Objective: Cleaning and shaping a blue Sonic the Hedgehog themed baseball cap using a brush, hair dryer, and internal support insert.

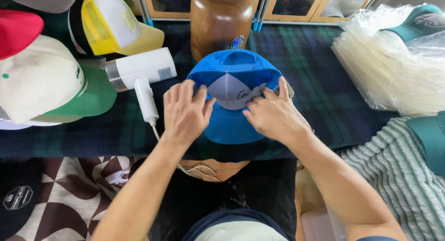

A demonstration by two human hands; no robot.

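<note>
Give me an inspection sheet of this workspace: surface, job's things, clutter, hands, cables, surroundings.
Surface: dark plaid cloth over the table.
Job's things: blue cap, brim toward the person, grey inner panel showing.
Clutter: white handheld steamer; yellow-and-white cap; cream cap with green brim; red cap; stack of clear bags; wooden head form behind the blue cap.
Hands: left hand and right hand both flat on the blue cap, fingers at the grey panel.
Cables: white cord runs from the steamer off the table edge.
Surroundings: framed boxes at the back; teal caps at right.
</note>
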